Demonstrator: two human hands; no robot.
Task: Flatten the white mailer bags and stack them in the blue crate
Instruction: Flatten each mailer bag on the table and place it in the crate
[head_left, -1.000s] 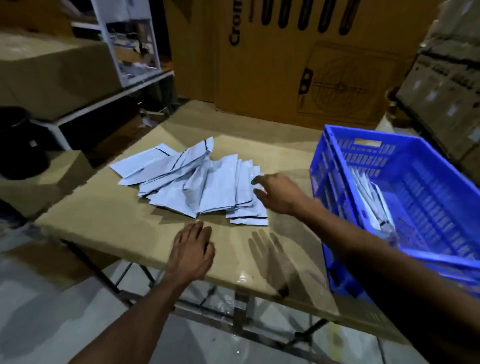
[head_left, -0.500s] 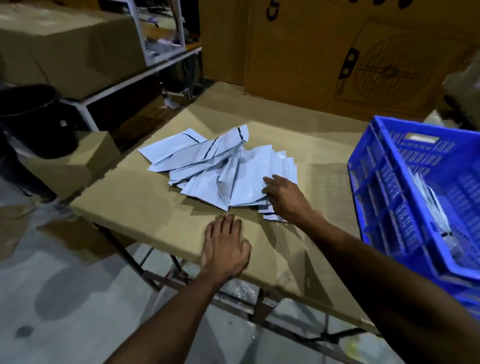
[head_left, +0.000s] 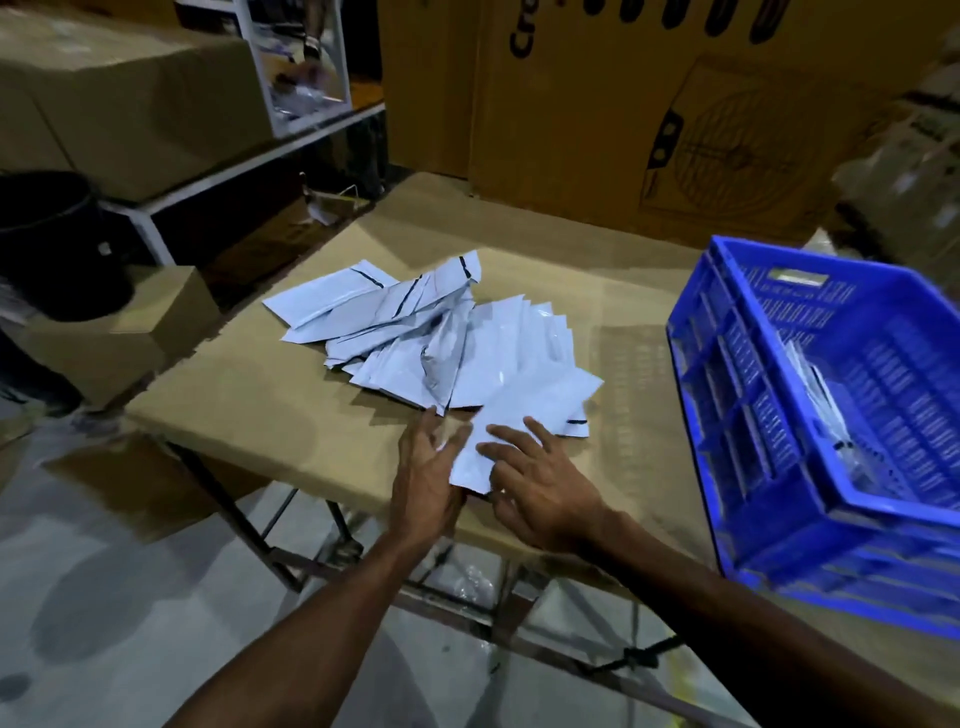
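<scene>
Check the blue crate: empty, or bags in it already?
Not empty. The blue perforated plastic crate already holds a few white plastic mailer bags leaning against its left inner wall; much of its floor still shows.

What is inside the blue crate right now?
A few white mailer bags lean against the left inner wall of the blue crate. The near wall hides their lower ends and the crate floor there.
</scene>
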